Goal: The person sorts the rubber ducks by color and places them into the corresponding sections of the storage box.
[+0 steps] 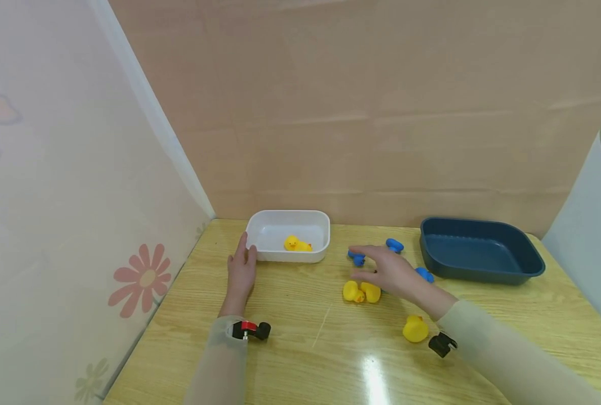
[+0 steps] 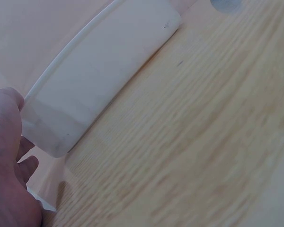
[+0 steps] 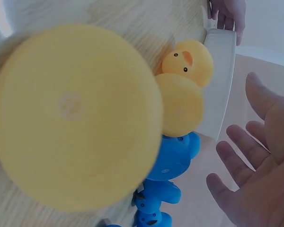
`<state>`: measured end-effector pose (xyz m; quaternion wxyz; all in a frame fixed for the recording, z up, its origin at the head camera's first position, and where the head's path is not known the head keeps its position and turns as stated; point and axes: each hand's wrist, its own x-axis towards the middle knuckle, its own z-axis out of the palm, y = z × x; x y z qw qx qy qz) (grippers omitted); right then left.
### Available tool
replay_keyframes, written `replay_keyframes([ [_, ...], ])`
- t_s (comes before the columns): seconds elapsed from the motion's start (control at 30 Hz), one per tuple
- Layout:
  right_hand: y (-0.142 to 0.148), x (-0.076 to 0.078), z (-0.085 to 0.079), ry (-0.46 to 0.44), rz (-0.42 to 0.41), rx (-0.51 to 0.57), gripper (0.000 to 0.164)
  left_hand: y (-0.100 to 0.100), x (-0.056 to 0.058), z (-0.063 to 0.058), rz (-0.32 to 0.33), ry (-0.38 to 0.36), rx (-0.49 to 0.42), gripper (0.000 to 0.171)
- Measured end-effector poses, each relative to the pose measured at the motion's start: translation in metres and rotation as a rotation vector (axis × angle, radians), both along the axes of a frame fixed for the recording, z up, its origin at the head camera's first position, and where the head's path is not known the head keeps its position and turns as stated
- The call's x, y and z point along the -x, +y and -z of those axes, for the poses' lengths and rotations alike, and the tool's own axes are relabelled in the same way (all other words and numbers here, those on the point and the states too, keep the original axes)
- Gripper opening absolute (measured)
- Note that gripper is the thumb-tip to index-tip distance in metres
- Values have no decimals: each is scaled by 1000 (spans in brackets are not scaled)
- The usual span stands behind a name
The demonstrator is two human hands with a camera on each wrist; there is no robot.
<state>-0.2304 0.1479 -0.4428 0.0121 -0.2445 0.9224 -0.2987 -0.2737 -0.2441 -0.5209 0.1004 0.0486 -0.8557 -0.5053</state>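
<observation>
My left hand [image 1: 241,273] holds the near left corner of a white plastic tray [image 1: 292,257], its fingers around the corner. A yellow rubber duck [image 1: 297,244] lies inside the tray. My right hand [image 1: 389,271] hovers over the table with fingers spread and nothing held. Close below its thumb are two yellow rubber ducks, one on the left [image 1: 351,291] and one on the right [image 1: 371,292]. Blue toys with small eyes lie around that hand: one by its fingertips [image 1: 357,259], one behind it [image 1: 394,244] and one to its right [image 1: 424,274].
A dark blue tray [image 1: 483,275] stands at the back right of the wooden table [image 1: 290,337]. Another yellow duck [image 1: 415,329] sits below my right wrist, large in the right wrist view. Brown paper covers the back wall [image 1: 361,112]; a flowered panel [image 1: 103,169] borders the left side.
</observation>
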Motion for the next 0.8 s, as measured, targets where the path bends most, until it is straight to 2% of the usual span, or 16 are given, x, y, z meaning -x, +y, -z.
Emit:
replay_keyframes([
  [0.17, 3, -7, 4, -10, -31, -11, 73, 0, 0, 1, -4, -7, -17, 65],
  [0.43, 3, -16, 11, -92, -50, -6, 80, 0, -2, -1, -3, -12, -19, 65],
  [0.8, 5, -18, 23, -46, -111, -20, 76, 1, -2, -3, 2, -1, -22, 64],
])
